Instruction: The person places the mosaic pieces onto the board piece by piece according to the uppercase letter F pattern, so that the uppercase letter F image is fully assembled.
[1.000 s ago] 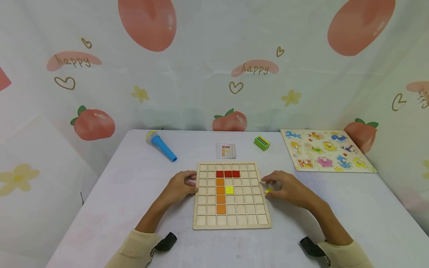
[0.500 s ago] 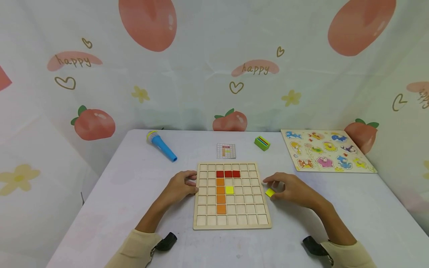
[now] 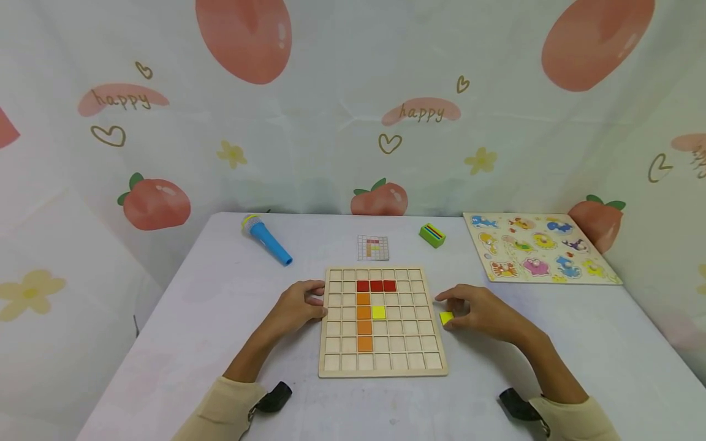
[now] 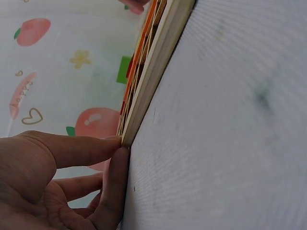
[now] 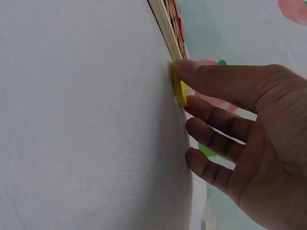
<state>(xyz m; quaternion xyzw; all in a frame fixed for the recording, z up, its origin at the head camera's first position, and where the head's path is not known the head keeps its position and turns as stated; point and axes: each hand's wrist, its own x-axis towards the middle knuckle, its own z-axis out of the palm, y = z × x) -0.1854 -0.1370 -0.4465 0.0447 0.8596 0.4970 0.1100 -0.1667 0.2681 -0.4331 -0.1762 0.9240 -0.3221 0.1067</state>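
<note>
A square wooden grid board point(image 3: 383, 375) lies on the table, with three red tiles point(image 3: 376, 286) in a row, a column of several orange tiles point(image 3: 364, 328) and one yellow tile point(image 3: 379, 312) in its cells. My left hand point(image 3: 296, 310) holds the board's left edge, thumb and index fingertip meeting at its rim point(image 4: 152, 76). Just off the right edge, a loose yellow tile point(image 5: 178, 85) lies on the table. My right hand point(image 3: 478, 313) has its thumb on that tile and the index fingertip at the tile's other end; the remaining fingers are bent beside it.
Behind the board lies a small printed grid card point(image 3: 372, 248). A blue toy microphone point(image 3: 268, 242) is at the back left, a green striped block point(image 3: 432, 235) at the back right. Further right lies an animal puzzle board point(image 3: 529, 245). A printed cloth point(image 3: 309, 153) hangs behind the table.
My right hand has shifted slightly right, away from the board, and the loose yellow tile has turned and shows more of its face. My left hand keeps its place.
</note>
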